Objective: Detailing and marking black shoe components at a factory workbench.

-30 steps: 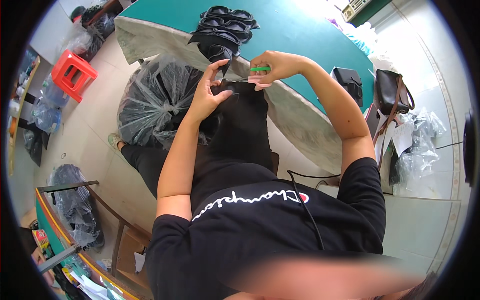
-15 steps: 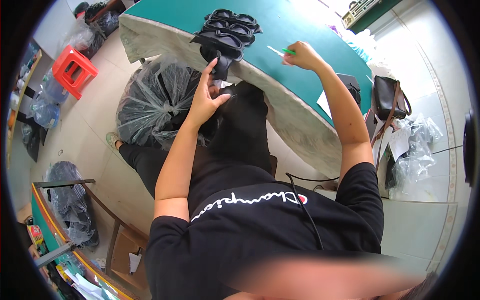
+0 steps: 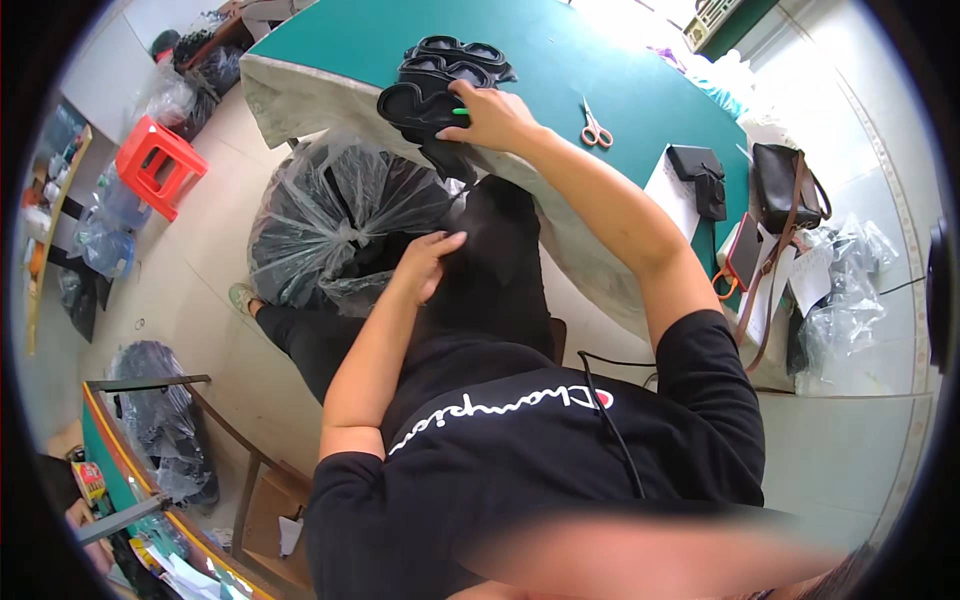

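Note:
Several black moulded eye-mask-like pieces (image 3: 447,62), each with two rounded cups, lie overlapped at the front edge of the green table (image 3: 340,40). My right hand (image 3: 495,118) reaches over the nearest ones, its fingers closed round a slim bright-green tool (image 3: 460,111) whose kind is hidden. A dark piece hangs from the pile over the table edge. Lower, above my lap, my left hand (image 3: 425,265) is closed, thumb and fingers together against black trousers; what it pinches cannot be made out. Scissors (image 3: 597,130) with orange handles lie on the table to the right of the pile.
A large clear plastic bag of black goods (image 3: 330,235) stands on the floor below the table. To the right are a black case (image 3: 700,180), papers, a phone-like device (image 3: 740,250) and a dark handbag (image 3: 785,185). A red stool (image 3: 160,165) stands at left.
My right hand has moved left from the open table to the black pieces, still with the green tool. The scissors now show. My left hand has dropped from the pile towards my lap and closed.

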Action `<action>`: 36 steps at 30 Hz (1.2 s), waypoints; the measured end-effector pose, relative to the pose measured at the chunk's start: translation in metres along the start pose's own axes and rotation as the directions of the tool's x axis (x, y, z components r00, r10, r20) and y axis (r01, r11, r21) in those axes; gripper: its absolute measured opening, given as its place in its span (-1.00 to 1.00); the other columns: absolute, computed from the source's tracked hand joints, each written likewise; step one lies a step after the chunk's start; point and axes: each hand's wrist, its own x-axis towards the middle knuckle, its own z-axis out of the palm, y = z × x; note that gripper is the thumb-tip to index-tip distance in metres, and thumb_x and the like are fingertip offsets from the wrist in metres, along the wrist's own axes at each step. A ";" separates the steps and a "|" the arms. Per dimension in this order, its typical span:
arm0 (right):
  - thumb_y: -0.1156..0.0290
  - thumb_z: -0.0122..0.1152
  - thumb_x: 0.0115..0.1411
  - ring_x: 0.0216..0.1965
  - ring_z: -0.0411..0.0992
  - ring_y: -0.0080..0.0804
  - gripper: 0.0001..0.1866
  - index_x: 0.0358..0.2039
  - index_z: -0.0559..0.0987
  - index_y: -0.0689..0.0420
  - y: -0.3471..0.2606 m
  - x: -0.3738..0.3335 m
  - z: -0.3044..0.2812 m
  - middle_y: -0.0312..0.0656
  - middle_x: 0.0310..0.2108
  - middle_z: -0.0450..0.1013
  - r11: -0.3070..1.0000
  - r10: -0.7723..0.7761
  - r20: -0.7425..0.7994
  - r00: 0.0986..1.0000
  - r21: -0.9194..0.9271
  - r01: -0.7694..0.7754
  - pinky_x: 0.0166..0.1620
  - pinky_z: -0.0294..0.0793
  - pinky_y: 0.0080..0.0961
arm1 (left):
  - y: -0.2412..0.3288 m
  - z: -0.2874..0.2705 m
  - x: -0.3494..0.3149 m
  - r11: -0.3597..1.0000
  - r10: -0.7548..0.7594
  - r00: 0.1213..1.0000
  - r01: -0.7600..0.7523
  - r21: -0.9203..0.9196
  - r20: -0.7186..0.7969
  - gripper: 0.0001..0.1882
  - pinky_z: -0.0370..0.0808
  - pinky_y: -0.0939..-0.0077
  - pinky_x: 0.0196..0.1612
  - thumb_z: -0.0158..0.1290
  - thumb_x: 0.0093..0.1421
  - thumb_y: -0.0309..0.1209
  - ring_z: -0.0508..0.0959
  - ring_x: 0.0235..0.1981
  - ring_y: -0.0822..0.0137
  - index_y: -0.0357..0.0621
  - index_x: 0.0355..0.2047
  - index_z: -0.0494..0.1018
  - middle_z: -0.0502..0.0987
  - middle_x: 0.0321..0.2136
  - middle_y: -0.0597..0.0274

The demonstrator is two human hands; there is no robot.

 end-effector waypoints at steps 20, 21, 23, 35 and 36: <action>-0.08 0.21 0.09 -0.23 0.48 -0.18 -0.45 -0.16 0.56 0.19 -0.005 -0.095 -0.009 -0.02 -0.30 0.52 0.896 -0.130 0.115 0.985 0.439 0.067 -0.08 0.41 -0.33 | 0.042 -0.014 -0.005 0.744 0.211 0.858 0.170 -0.646 0.469 -0.24 0.21 0.07 0.23 -0.28 0.29 0.11 0.33 0.15 -0.02 -0.40 0.17 0.18 0.30 0.14 -0.13; -0.02 0.20 0.14 -0.28 0.48 -0.36 -0.49 -0.20 0.55 0.24 -0.011 -0.115 -0.005 -0.16 -0.37 0.52 0.821 0.014 0.223 0.975 0.554 -0.139 -0.13 0.43 -0.43 | 0.038 -0.006 -0.010 0.667 0.303 0.789 0.225 -0.710 0.534 -0.19 0.13 0.06 0.27 -0.26 0.26 0.15 0.26 0.20 0.00 -0.40 0.19 0.13 0.25 0.17 -0.11; 0.12 0.17 0.20 -0.37 0.44 -0.60 -0.62 -0.29 0.56 0.25 -0.005 -0.144 0.014 -0.33 -0.42 0.50 0.567 0.283 0.328 0.901 0.700 -0.433 -0.25 0.43 -0.61 | 0.034 0.018 -0.018 0.493 0.418 0.786 0.224 -0.841 0.455 -0.04 -0.04 0.10 0.33 -0.18 0.16 0.27 0.10 0.29 0.07 -0.36 0.25 0.02 0.11 0.26 -0.02; 0.29 0.09 0.24 -0.42 0.27 -0.59 -0.72 -0.44 0.55 0.27 -0.005 -0.200 -0.045 -0.17 -0.28 0.39 0.280 0.650 -0.194 0.734 0.960 0.006 -0.39 0.28 -0.59 | 0.030 0.070 -0.067 0.902 0.386 0.872 -0.287 -0.323 0.302 -0.56 0.32 0.30 0.16 -0.15 0.33 -0.27 0.38 0.11 0.26 -0.25 0.13 0.23 0.39 0.08 0.13; 0.28 0.07 0.24 -0.44 0.26 -0.57 -0.70 -0.48 0.55 0.25 -0.005 -0.203 -0.048 -0.16 -0.29 0.39 -0.177 0.704 -0.034 0.710 0.959 0.221 -0.41 0.27 -0.55 | 0.031 0.075 -0.069 0.887 0.382 0.876 -0.258 -0.384 0.294 -0.55 0.33 0.29 0.15 -0.16 0.33 -0.24 0.39 0.10 0.26 -0.24 0.13 0.23 0.40 0.07 0.14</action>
